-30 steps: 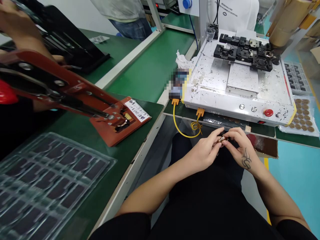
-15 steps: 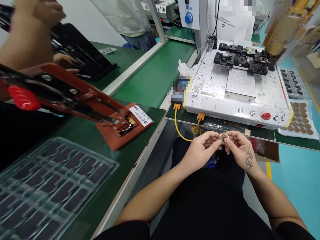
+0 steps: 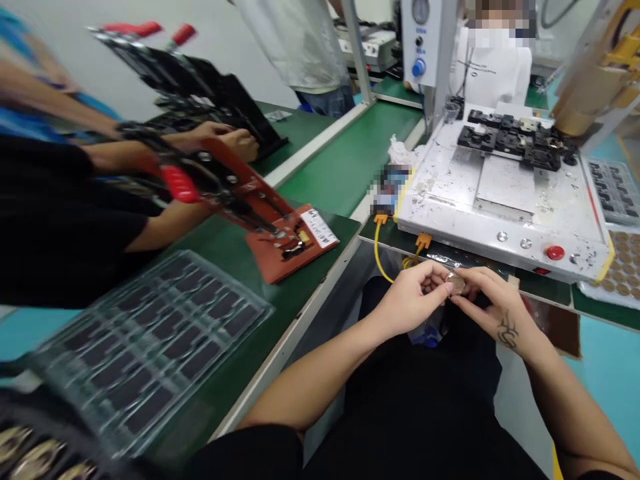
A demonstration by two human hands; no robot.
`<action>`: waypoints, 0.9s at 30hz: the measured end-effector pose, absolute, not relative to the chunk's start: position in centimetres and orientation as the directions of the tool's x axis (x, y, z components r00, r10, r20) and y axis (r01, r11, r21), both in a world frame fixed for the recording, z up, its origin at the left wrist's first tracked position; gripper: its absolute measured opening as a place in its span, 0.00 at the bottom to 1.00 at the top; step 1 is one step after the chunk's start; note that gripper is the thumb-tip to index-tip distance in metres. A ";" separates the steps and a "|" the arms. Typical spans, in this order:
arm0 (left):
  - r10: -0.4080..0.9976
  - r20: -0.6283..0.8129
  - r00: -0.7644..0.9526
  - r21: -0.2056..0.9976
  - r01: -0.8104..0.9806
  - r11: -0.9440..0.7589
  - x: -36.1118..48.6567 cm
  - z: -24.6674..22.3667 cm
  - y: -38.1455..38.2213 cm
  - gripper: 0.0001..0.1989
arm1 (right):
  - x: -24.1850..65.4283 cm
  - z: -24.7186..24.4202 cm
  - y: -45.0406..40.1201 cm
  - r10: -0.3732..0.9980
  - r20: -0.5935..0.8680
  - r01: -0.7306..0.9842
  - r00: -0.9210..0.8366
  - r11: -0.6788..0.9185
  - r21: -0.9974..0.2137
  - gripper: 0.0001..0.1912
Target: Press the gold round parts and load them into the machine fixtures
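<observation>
A small round disc with a shiny metal rim (image 3: 457,285) is held up over my lap. My left hand (image 3: 417,297) pinches its left side, thumb lying across its face. From the other side, my right hand (image 3: 503,313) has the index finger at the disc's upper edge and the thumb at its lower edge, so both hands are closed on it. Its exact kind is too small to make out. Just beyond my hands is the front edge of a white machine (image 3: 465,233) with buttons, carrying black fixtures (image 3: 510,141) on top.
On the left bench are a clear compartment tray (image 3: 165,347) and a red-brown toggle press (image 3: 295,257). Gold-coloured round parts (image 3: 37,460) lie bottom left. A co-worker's hands (image 3: 235,141) work behind the press. Brown discs (image 3: 623,267) lie right, and a yellow cable (image 3: 379,250) hangs by the machine.
My view has swung left, so the bench shifts right and gold parts appear. My right thumb has moved from the disc's face to its lower edge. The co-worker's hands are lowered.
</observation>
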State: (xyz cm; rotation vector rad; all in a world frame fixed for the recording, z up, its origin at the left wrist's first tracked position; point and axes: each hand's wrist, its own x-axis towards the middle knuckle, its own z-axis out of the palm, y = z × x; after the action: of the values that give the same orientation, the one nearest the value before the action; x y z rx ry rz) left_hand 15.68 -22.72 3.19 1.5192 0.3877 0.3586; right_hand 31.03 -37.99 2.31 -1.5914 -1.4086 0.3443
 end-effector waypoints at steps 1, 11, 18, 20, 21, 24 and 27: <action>0.467 -0.010 0.884 1.000 0.012 -0.002 15.6 3.4 -22.6 0.10 | 31.3 2.6 -37.8 0.879 0.411 0.686 0.241 0.145 -0.713 0.22; 0.450 0.499 0.741 0.675 -0.006 -0.738 7.0 16.2 -13.6 0.13 | 32.0 2.7 -34.0 0.817 0.536 0.816 0.214 0.152 -0.557 0.20; 0.292 0.680 0.672 0.215 0.199 -0.956 2.0 15.5 -4.8 0.30 | 31.7 2.8 -32.1 0.833 0.530 0.738 0.157 0.258 -0.624 0.18; 0.277 0.699 0.660 0.189 0.202 -0.961 2.0 14.8 -3.9 0.32 | 31.3 2.9 -31.2 0.838 0.528 0.707 0.140 0.289 -0.645 0.19; 0.288 0.725 0.625 0.202 0.208 -0.957 2.2 14.9 -3.8 0.32 | 31.0 3.1 -30.7 0.840 0.526 0.694 0.135 0.299 -0.655 0.19; 0.392 0.811 0.434 0.333 0.209 -0.920 2.9 17.2 -3.0 0.30 | 29.9 3.8 -28.8 0.845 0.517 0.659 0.137 0.311 -0.684 0.18; 0.569 0.794 0.214 0.555 0.127 -0.822 3.7 21.0 -0.3 0.24 | 28.5 4.6 -26.2 0.837 0.541 0.654 0.078 0.366 -0.662 0.17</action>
State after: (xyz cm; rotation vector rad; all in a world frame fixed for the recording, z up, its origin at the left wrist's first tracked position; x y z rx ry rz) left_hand 3.71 -0.31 21.05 2.1245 0.6476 1.6386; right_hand 28.48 -26.19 4.65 -1.3530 -1.6390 0.2320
